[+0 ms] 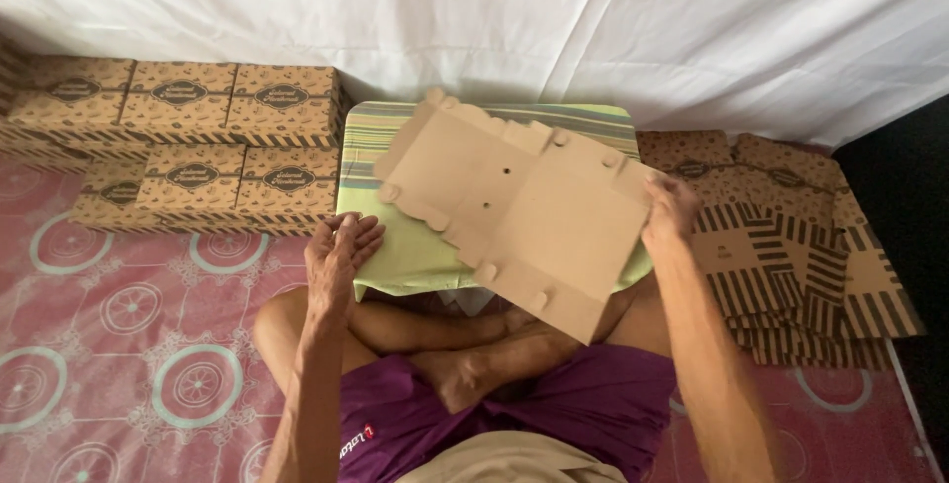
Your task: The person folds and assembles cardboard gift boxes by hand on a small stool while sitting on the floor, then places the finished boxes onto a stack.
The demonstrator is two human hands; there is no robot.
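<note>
A flat, unfolded brown cardboard box blank (pixel 514 211) hangs tilted over a small table with a green striped cloth (pixel 395 246). My right hand (pixel 669 212) grips the blank's right edge. Just left of the blank, my left hand (pixel 336 251) is open with fingers spread and holds nothing; it hovers over the table's front left corner. My crossed legs in purple shorts sit below the table.
Several folded brown boxes (pixel 188 137) with dark striped edges are stacked at the left. A pile of flat box blanks (pixel 791 246) lies at the right. A white cloth (pixel 494 18) hangs behind. A pink patterned mat (pixel 129 345) covers the floor.
</note>
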